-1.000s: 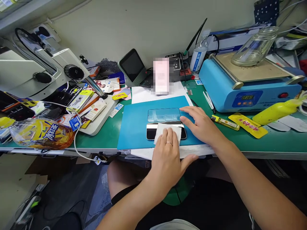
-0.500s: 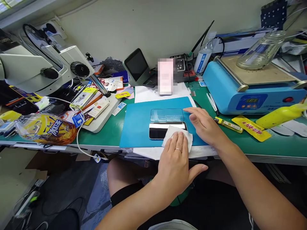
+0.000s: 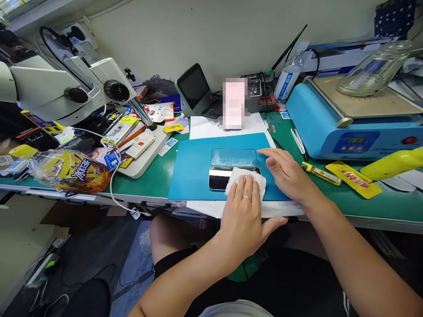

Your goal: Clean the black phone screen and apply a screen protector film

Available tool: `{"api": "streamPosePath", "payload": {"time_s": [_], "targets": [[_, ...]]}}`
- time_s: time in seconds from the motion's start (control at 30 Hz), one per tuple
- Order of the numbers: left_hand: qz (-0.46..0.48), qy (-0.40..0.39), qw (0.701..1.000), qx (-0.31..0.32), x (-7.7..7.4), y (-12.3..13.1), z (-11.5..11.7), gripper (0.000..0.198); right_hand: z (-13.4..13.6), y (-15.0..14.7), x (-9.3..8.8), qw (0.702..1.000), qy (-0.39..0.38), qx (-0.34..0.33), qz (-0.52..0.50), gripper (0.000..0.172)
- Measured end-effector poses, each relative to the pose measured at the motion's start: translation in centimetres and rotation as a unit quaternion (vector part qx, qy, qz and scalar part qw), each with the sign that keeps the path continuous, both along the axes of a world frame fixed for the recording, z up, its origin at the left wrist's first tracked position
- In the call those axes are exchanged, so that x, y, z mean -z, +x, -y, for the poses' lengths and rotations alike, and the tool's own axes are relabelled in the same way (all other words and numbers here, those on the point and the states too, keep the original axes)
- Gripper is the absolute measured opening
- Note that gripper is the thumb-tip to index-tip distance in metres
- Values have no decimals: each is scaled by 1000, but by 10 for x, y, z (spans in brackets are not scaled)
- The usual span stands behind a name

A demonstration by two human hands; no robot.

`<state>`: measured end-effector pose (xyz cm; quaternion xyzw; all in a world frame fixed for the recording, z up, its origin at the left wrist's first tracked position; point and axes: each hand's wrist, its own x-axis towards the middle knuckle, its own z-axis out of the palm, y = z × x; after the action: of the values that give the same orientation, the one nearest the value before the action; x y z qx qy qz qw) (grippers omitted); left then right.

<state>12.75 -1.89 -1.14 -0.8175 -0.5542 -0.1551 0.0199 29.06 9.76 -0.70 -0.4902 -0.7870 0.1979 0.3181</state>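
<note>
Left hand: the left hand lies palm down, fingers straight and close together, thumb splayed to the right, pressing a white wipe.
Wipe: crumpled flat over the right end of a phone; the fingertips rest on it.
Phone: lies lengthwise, glossy face up, at the near middle of a blue work mat.
Right hand: the right hand rests flat on the mat, fingers extended and together, just right of the phone's end.
Far of the phone: a clear ribbed tray, just beside it.
Right of the mat: a yellow lighter and a blue heating plate bearing a tipped glass jar.
Left: a microscope.
</note>
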Motion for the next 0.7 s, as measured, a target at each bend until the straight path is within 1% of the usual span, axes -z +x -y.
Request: {"api": "streamPosePath", "payload": {"time_s": [0.07, 0.13, 0.23, 0.3, 0.37, 0.43, 0.47, 0.57, 0.7], "targets": [[-1, -10, 1000, -14, 0, -16, 12, 89, 1, 0, 0, 1000, -1, -3, 0, 77], [-5, -19, 999, -35, 1, -33, 17, 84, 1, 0, 0, 1000, -3, -3, -1, 75], [-10, -24, 998, -59, 2, -53, 9, 77, 2, 0, 0, 1000, -9, -3, 4, 74], [-7, -28, 997, -73, 2, -59, -2, 75, 2, -1, 0, 1000, -13, -3, 11, 75], [0, -30, 996, -87, 3, -60, -13, 76, 2, -1, -1, 1000, -14, -1, 16, 77], [6, -29, 995, -97, 3, -57, -18, 77, 2, -2, -2, 1000, -16, 1, 17, 79], [8, -27, 995, -98, 3, -56, -17, 77, 2, -2, -2, 1000, -17, 2, 16, 78], [3, -24, 995, -94, 3, -55, 0, 75, 3, -2, -2, 1000, -14, -3, 10, 74], [-6, -29, 995, -95, 1, -62, 26, 70, 3, -2, -1, 1000, -4, -10, 10, 70]]}}
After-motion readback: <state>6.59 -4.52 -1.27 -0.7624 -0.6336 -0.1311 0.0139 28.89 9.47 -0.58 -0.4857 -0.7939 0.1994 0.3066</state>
